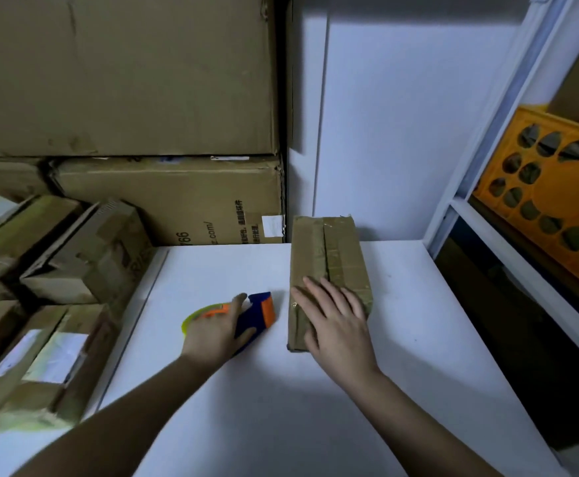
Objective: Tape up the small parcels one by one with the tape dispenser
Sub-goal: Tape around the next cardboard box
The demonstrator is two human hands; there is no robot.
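A small brown cardboard parcel (327,256) lies lengthwise on the white table (315,390), with tape along its top seam. My right hand (336,321) lies flat on its near end, fingers straight and spread. To the left, a blue and orange tape dispenser (258,313) with a yellowish tape roll sits on the table. My left hand (215,330) covers it, fingers curled over its body and the index finger stretched along its top. The dispenser is a short gap left of the parcel and does not touch it.
Several small taped parcels (40,287) are piled at the left of the table. Big cardboard cartons (143,98) are stacked behind them. A white shelf frame (480,166) stands at the right with an orange plastic crate (549,187) on it.
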